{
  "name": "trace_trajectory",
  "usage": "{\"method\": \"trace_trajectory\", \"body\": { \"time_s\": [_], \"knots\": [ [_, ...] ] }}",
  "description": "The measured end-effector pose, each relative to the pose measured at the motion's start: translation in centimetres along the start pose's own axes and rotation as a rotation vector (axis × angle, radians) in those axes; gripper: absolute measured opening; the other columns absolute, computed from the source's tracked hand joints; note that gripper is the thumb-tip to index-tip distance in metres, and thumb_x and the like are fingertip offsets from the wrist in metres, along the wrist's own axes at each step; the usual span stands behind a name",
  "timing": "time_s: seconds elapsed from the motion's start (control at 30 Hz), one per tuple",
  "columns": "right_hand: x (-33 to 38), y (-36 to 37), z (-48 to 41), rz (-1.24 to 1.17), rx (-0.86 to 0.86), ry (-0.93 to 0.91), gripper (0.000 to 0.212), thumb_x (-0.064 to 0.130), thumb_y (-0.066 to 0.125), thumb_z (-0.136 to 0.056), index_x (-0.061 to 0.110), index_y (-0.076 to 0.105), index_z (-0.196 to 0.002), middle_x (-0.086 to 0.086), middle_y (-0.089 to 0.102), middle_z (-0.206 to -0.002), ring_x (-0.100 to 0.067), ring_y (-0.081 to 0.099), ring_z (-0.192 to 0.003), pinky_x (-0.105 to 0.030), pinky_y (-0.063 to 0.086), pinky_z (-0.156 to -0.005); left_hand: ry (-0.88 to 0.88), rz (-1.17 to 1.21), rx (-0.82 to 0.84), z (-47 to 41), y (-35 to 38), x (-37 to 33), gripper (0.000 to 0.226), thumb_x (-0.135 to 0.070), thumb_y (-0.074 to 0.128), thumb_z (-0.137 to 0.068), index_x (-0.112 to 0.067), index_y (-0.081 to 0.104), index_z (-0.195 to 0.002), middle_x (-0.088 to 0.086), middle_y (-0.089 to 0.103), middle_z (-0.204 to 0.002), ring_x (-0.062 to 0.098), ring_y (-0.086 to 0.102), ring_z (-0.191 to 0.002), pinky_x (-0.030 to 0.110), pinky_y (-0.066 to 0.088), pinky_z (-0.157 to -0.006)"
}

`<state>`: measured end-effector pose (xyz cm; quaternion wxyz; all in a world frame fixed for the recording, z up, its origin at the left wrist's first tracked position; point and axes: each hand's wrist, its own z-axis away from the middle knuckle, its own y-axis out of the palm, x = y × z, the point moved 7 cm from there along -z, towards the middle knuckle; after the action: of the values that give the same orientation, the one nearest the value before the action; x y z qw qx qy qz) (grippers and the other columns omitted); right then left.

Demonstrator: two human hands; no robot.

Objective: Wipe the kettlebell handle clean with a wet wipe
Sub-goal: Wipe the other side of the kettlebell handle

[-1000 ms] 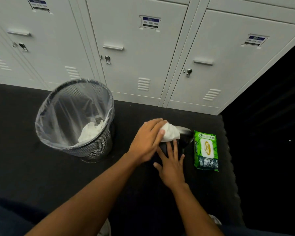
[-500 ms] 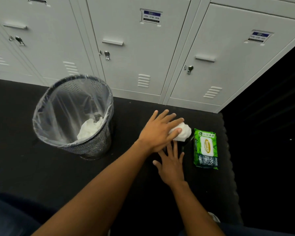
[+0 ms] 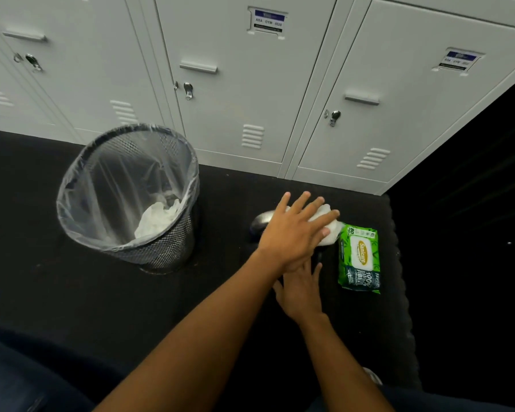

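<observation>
A dark kettlebell stands on the black floor mat, mostly hidden under my hands. The left end of its shiny grey handle [image 3: 260, 223] shows. My left hand [image 3: 295, 233] lies over the handle with fingers spread and presses a crumpled white wet wipe [image 3: 330, 234] onto the handle's right end, the thumb tucked against the wipe. My right hand [image 3: 300, 288] rests flat, fingers apart, on the kettlebell's near side, partly under my left wrist.
A green wet wipe pack [image 3: 359, 257] lies flat just right of the kettlebell. A mesh waste bin [image 3: 168, 251] with a clear liner and used white wipes inside stands to the left. Grey lockers [image 3: 235, 99] line the back. The mat's edge runs along the right.
My left hand has slid the wipe rightward along the handle, from its middle to its right end, and its fingers have spread. The handle's left end is now uncovered. My right hand stayed put.
</observation>
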<state>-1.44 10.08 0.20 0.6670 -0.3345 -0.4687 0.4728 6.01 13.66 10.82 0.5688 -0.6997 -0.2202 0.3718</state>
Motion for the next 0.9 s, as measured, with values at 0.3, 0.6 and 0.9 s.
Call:
{"method": "trace_trajectory", "body": {
  "time_s": [0.3, 0.6, 0.9],
  "knots": [
    [0.3, 0.0, 0.0, 0.047, -0.049, -0.044, 0.079, 0.041, 0.055, -0.095, 0.049, 0.001, -0.152, 0.003, -0.013, -0.164, -0.027, -0.029, -0.147, -0.071, 0.004, -0.114, -0.256, 0.457, -0.213, 5.0, -0.9, 6.1, 0.048, -0.047, 0.028, -0.104, -0.039, 0.037, -0.151, -0.008, 0.03, -0.161, 0.012, 0.015, -0.152, 0.049, -0.006, -0.123],
    [-0.5, 0.8, -0.3, 0.022, -0.019, 0.017, 0.063, 0.04, 0.044, -0.098, 0.024, 0.024, -0.156, -0.006, 0.012, -0.165, -0.028, -0.004, -0.152, -0.059, -0.013, -0.117, -0.071, -0.004, -0.021, -1.3, -0.1, -1.7, 0.046, -0.04, 0.03, -0.104, -0.03, 0.048, -0.145, 0.001, 0.047, -0.152, 0.027, 0.035, -0.144, 0.058, 0.013, -0.118],
    [0.2, 0.0, -0.2, 0.037, -0.01, -0.032, 0.069, 0.037, 0.054, -0.096, 0.028, 0.02, -0.155, -0.001, -0.008, -0.166, -0.026, -0.024, -0.149, -0.067, -0.002, -0.116, -0.257, 0.356, -0.21, 2.0, -0.5, 2.6, 0.054, -0.042, 0.034, -0.104, -0.032, 0.025, -0.157, -0.005, 0.016, -0.167, 0.016, 0.01, -0.154, 0.046, 0.003, -0.124]
  ]
}}
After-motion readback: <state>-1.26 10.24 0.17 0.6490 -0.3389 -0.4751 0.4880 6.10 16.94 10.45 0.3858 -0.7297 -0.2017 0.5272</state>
